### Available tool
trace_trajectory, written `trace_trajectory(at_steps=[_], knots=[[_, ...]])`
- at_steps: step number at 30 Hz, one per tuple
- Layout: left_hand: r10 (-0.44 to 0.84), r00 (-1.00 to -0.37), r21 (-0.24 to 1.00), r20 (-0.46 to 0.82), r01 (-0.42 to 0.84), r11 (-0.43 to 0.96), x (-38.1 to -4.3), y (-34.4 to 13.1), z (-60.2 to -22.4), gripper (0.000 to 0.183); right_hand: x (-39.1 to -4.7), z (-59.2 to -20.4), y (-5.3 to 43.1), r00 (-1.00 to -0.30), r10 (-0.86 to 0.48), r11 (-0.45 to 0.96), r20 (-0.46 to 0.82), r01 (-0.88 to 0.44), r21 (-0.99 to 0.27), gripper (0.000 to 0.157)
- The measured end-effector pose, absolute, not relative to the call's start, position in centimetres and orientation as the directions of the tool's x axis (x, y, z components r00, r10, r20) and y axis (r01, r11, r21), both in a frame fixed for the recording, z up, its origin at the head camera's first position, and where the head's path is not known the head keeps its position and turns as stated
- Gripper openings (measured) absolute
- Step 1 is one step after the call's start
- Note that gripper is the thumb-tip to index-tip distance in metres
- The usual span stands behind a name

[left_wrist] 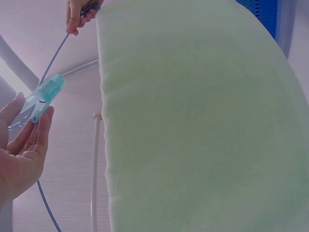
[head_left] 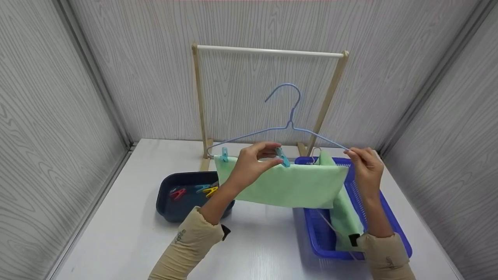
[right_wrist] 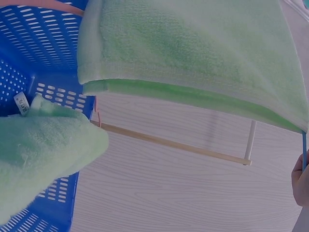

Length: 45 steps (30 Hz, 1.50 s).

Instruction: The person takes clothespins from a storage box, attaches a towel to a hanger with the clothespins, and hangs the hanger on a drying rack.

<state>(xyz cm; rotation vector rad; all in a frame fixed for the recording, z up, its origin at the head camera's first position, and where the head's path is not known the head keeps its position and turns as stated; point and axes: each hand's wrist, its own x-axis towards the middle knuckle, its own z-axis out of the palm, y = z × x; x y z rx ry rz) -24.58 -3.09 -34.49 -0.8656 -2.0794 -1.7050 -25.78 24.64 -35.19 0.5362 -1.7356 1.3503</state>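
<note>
Presently, one turquoise clothespin (head_left: 285,158) is pinched by the left hand (head_left: 253,161) and one blue hanger (head_left: 291,114) gripped by the right hand (head_left: 365,167), the green towel (head_left: 288,186) being best held level for clipping.

Soft, even light fills the head view, a pale sheen lying by the near edge of the flat white surface (head_left: 264,249); the wrist views look hazier and mauve-tinted, the left showing a glaring white strip (left_wrist: 12,79) and a soft-focused, pale green oblong cloth (left_wrist: 203,121)
</note>
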Motion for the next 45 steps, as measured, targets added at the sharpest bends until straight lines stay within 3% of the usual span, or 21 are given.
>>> trace_trajectory(at_steps=[12,37,45], knots=[[0.245,-0.786,0.791,0.568,0.603,0.1,-24.3,-1.2,-34.0,0.037,-25.9,-35.5,24.6,-0.56,0.155,0.315,0.814,-0.753,-0.578,0.007],[0.279,-0.742,0.764,0.61,0.644,0.042,-24.9,1.5,-34.6,0.039,-25.9,-35.7,24.4,-0.551,0.154,0.282,0.82,-0.771,-0.571,0.006],[0.272,-0.763,0.772,0.586,0.628,0.096,-24.9,1.6,-34.5,0.038,-25.7,-35.7,24.3,-0.55,0.149,0.262,0.822,-0.779,-0.569,0.007]])
